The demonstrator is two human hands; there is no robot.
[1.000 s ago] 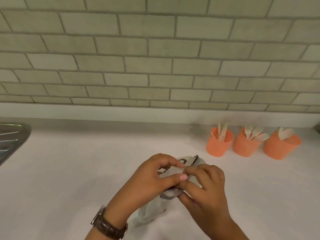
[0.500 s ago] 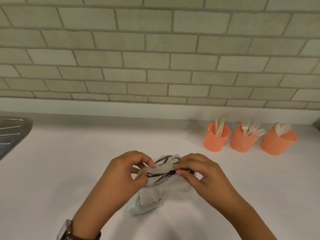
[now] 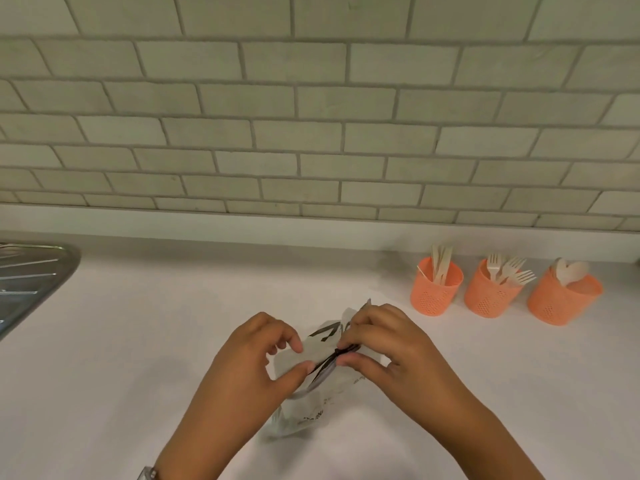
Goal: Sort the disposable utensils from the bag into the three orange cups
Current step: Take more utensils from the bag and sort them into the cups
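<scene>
Pinching the top of the bag (image 3: 311,407) on the counter (image 3: 138,341), the left hand (image 3: 256,362) and right hand (image 3: 391,344) sit near 3 orange cups (image 3: 493,299) holding knives (image 3: 441,268), forks (image 3: 509,271) and spoons (image 3: 569,271).

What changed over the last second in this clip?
The left hand and right hand, bunched together on the bag a second ago, have drawn apart sideways. Each now pinches its mouth along the black strip. The bag still lies on the counter. The three orange cups and their utensils are unchanged.
</scene>
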